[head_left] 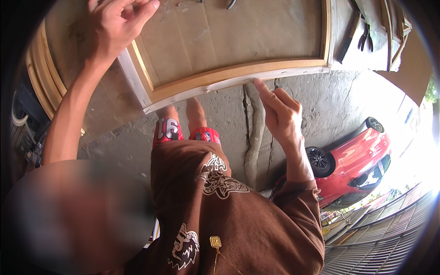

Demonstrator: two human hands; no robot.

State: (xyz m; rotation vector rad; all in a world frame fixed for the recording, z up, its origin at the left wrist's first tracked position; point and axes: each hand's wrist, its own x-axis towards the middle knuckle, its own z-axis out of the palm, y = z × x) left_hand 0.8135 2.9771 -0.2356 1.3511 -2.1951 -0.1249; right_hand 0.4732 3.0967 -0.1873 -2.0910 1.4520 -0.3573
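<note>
Near edge of the wooden frame (238, 71), laid on the worktop (243, 39), is met by the index fingertip of the right hand (282, 107); a check or smoothing of the white border (298, 73) is judged in hand. Right grip: other fingers curled, clamped or not cannot be told. Left hand (123, 20) seen over the frame's left side, partly cut off; grip likewise unreadable. Light, even pressure seems called for next. Pliers (365, 33) laid far right, wood strips (39, 75) left; concrete floor (307, 96) cracked, red car (348, 160) parked at right
</note>
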